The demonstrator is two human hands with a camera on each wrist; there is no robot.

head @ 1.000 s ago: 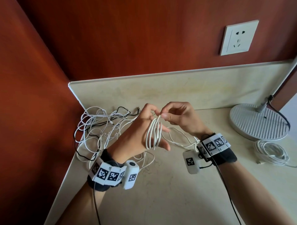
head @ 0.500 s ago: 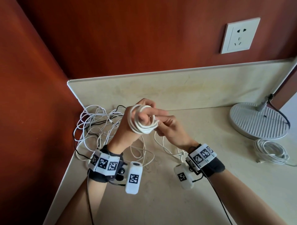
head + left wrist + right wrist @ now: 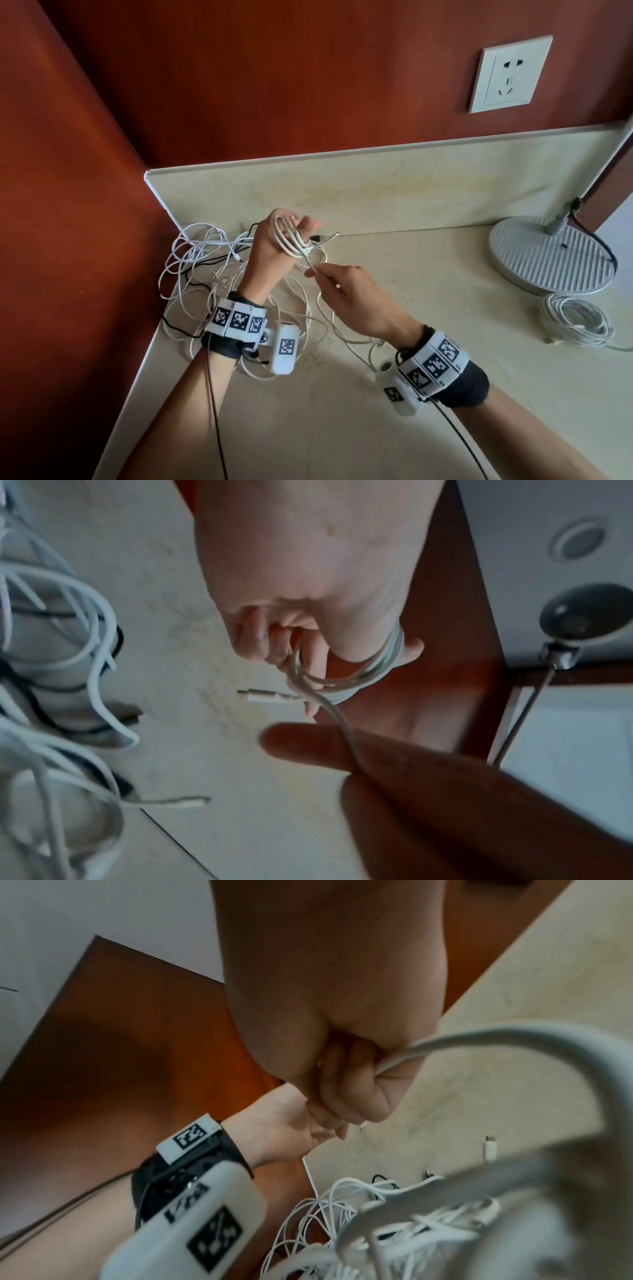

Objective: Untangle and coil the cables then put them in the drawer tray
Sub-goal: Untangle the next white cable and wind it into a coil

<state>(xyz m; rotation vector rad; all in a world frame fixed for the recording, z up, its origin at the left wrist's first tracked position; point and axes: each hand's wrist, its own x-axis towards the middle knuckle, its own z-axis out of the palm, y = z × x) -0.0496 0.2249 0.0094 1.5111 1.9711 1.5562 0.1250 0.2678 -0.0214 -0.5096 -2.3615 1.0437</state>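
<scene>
My left hand is raised over the counter corner with a white cable coil wound around its fingers, which curl on the loops. The coil's plug end sticks out to the right. My right hand is just below and right of it and pinches the same cable's free strand between thumb and fingers. A tangle of white and black cables lies on the counter behind and under my left wrist. No drawer tray is in view.
A coiled white cable lies at the right, in front of a round grey lamp base. The beige counter meets a low backsplash and red-brown walls at left and back. A wall socket sits above.
My right hand has drawn back toward me, pulling the strand out from the coil. The left hand has turned, and the loops now sit across its back and fingers.
</scene>
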